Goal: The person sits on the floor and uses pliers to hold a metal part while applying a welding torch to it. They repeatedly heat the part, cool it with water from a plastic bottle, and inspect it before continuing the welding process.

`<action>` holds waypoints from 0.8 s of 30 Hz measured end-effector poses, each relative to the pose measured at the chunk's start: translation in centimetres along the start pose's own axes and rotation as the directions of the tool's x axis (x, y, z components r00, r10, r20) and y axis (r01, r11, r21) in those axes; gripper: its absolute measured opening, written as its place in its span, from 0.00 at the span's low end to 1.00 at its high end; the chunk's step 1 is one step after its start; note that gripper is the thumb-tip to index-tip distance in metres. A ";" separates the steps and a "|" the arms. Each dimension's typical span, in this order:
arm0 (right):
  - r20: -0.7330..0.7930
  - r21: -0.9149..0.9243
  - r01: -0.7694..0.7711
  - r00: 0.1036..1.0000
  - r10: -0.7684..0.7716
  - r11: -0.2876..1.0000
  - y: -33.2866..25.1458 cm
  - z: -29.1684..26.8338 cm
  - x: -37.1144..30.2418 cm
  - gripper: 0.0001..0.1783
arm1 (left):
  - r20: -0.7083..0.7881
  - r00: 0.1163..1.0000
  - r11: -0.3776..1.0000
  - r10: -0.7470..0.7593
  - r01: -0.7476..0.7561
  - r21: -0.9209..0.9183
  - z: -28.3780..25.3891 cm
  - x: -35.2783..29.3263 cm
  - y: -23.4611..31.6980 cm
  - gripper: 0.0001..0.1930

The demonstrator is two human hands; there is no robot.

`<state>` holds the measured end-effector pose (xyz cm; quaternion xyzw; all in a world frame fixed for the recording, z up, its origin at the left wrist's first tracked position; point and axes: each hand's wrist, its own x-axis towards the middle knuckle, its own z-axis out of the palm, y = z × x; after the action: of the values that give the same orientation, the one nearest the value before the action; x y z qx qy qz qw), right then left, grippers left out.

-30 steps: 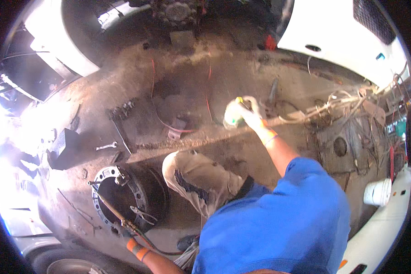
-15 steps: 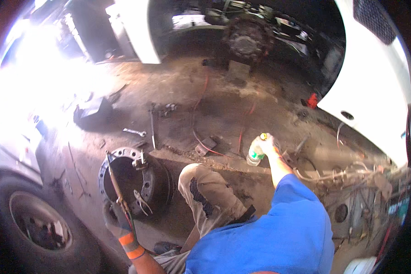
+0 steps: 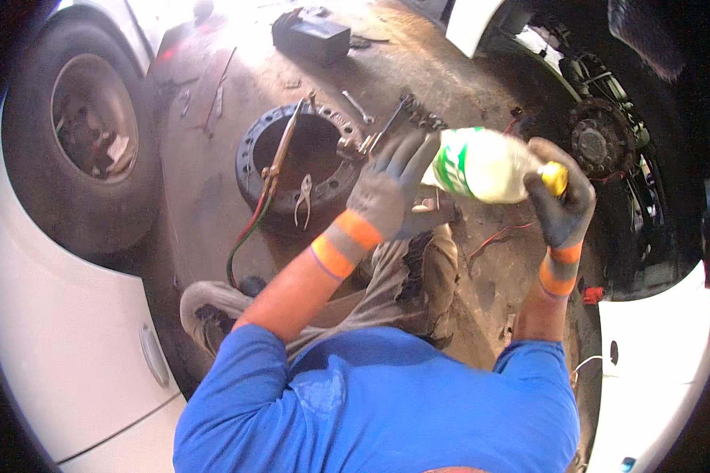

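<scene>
In the head view, a white plastic bottle with green markings [image 3: 481, 164] lies nearly level in the upper middle of the frame, held between both gloved hands. The left hand [image 3: 390, 189], in a grey-blue glove with an orange cuff, is wrapped around the bottle's base end, fingers curled over it. The right hand [image 3: 562, 197], gloved the same way, is closed on the bottle's neck, where a yellow cap [image 3: 554, 178] shows between the fingers. Both forearms rise from the lower middle of the frame, out of a blue shirt [image 3: 386, 410] that fills the bottom.

Just left of the bottle, on the oily ground [image 3: 205, 205], lies a dark round wheel hub [image 3: 292, 158] with a ring of bolt holes. A cutting torch [image 3: 280, 162] rests across the hub's opening, its red and green hoses [image 3: 244, 232] trailing toward the lower left. A pair of pliers [image 3: 302, 201] lies on the hub's near rim. A wrench [image 3: 356, 106] sits on the ground just above the hub, and a dark box [image 3: 312, 35] stands near the top edge.

At the left edge stands a tyre on its rim [image 3: 87, 134], above a white vehicle body panel [image 3: 63, 331]. At the upper right, a bare axle hub [image 3: 599, 146] shows under another white panel. The person's bent knee in grey trousers [image 3: 418, 276] lies below the bottle.
</scene>
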<state>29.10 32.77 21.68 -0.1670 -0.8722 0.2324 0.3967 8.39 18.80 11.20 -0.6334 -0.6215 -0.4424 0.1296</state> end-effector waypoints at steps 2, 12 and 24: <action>-0.050 0.219 0.018 0.999 -0.008 0.976 -3.0 1.7 2.4 0.20 | -0.069 0.998 0.985 0.004 0.008 0.172 -1.6 1.1 -0.8 0.49; 0.346 0.793 -0.419 0.907 0.239 0.443 -0.2 27.2 2.9 0.27 | 0.136 0.743 0.704 -0.656 0.666 -0.246 -12.5 -7.6 -9.0 0.44; 0.775 0.578 -0.816 0.551 0.310 0.005 1.8 38.2 -12.0 0.35 | 0.460 0.193 0.350 -0.867 0.892 0.286 -8.5 -12.2 -11.4 0.46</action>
<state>7.48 18.19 -8.71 -0.2003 -0.4734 0.8549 0.0706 -3.35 6.73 2.91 -0.2624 -0.8671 -0.2510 -0.3409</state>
